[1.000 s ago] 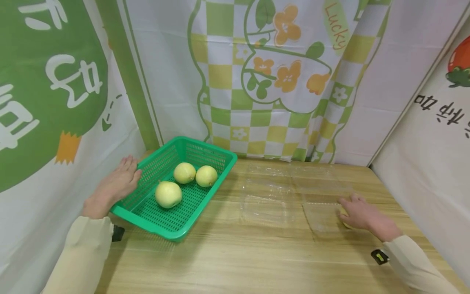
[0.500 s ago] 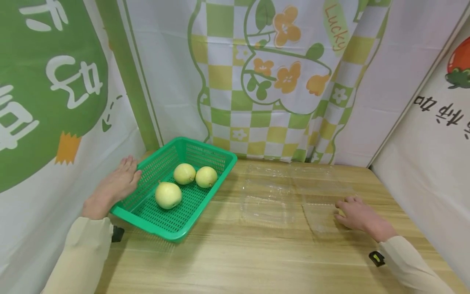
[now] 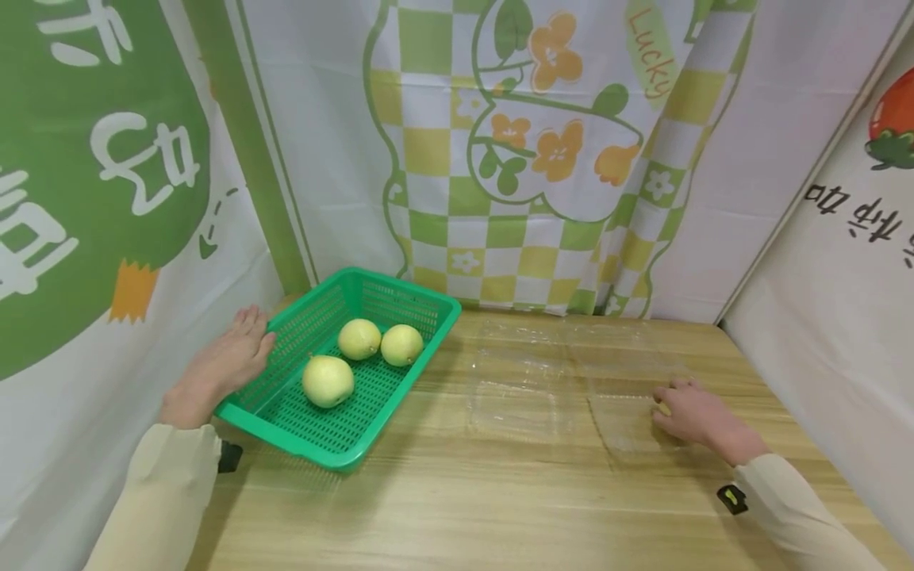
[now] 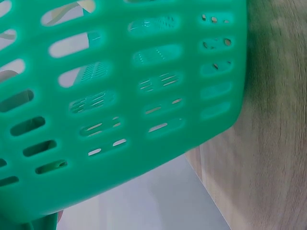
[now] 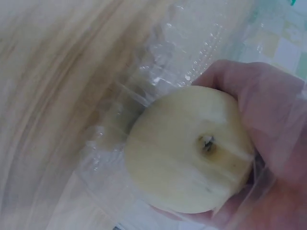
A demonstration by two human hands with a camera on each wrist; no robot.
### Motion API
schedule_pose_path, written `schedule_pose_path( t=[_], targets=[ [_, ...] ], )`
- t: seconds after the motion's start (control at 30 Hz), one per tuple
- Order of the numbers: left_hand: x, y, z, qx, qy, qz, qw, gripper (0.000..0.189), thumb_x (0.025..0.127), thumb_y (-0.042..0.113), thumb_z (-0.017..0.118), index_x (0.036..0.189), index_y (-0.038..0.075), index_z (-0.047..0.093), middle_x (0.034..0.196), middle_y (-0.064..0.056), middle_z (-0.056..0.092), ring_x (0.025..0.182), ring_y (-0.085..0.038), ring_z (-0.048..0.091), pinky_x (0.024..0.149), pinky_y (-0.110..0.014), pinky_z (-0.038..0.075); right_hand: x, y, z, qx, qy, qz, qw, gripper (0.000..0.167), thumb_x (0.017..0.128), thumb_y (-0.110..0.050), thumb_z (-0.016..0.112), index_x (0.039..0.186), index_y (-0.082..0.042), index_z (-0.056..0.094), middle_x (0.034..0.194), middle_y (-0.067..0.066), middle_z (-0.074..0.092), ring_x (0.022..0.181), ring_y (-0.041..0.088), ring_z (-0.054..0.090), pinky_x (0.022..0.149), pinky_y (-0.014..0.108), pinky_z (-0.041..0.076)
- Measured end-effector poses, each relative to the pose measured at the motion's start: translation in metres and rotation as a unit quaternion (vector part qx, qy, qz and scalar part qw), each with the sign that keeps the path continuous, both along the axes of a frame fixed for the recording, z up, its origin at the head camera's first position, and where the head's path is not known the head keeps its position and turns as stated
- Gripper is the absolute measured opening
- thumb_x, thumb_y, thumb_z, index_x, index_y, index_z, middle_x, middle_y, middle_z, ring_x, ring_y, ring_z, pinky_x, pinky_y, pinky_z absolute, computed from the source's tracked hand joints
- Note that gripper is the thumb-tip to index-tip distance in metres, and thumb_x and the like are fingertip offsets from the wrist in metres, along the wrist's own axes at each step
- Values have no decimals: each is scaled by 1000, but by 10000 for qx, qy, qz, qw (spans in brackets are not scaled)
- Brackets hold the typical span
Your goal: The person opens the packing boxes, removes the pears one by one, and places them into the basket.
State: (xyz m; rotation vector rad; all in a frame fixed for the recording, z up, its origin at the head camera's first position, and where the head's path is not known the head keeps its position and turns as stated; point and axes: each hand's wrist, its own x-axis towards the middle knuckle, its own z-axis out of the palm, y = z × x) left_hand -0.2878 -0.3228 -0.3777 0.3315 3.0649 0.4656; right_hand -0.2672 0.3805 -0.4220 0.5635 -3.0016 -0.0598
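Observation:
My right hand grips a pale yellow pear at the right of the table. In the right wrist view, fingers and thumb curl round the pear amid clear plastic. That plastic is part of a clear container, whose thin walls are hard to make out. At the left, my left hand rests against the rim of a green plastic basket, its fingers fairly straight. Inside the basket lie three pears: a near one, a middle one and a right one.
More clear plastic trays stand on the wooden table between the basket and my right hand. A printed curtain hangs along the back edge. Printed cloth walls close off both sides.
My right hand has shifted slightly left with the pear, and its fingers look more bent than a second ago. The left hand and the basket stay where they were.

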Motion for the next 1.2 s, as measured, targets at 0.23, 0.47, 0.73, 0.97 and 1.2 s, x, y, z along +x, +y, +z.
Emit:
schedule_pose_path(
  t=[0.23, 0.47, 0.73, 0.97, 1.2],
  targets=[
    [-1, -2, -4, 9, 25, -31, 10000, 68, 108, 36, 13, 149, -18, 1, 155, -39, -10, 146, -53, -7, 121, -63, 4, -3, 2, 6, -266, -64, 184, 9995, 27, 86, -21, 65, 100, 1, 69, 93, 17, 67, 85, 37, 65, 77, 54, 55],
    [-1, -3, -3, 65, 37, -45, 10000, 68, 108, 35, 12, 148, -19, 2, 155, -39, -10, 146, -54, -6, 121, -62, 3, -9, -1, 27, -533, -153, 326, 9979, 23, 86, -20, 64, 99, -1, 66, 93, 15, 68, 81, 32, 66, 71, 48, 55],
    [-3, -1, 0, 13, 51, -85, 10000, 68, 108, 34, 14, 148, -20, 2, 154, -41, -9, 145, -55, -6, 120, -63, 4, -16, -12, 47, -833, -299, 516, 9947, 22, 91, -19, 58, 102, -2, 68, 98, 16, 71, 87, 33, 68, 76, 51, 55],
    [-5, 2, 2, 4, -13, -51, 10000, 68, 108, 34, 14, 148, -19, 2, 155, -39, -10, 146, -54, -6, 121, -63, 3, -25, -37, 66, -940, -360, 689, 9925, 28, 94, -20, 54, 109, -1, 68, 106, 17, 71, 99, 37, 67, 86, 53, 54],
    [-4, 0, -1, 33, 33, -49, 10000, 68, 108, 34, 14, 148, -20, 4, 154, -41, -9, 146, -54, -5, 121, -63, 4, -37, -72, 85, -811, -225, 895, 9924, 30, 95, -20, 52, 113, -2, 68, 111, 17, 71, 102, 37, 67, 89, 53, 53]
  ],
)
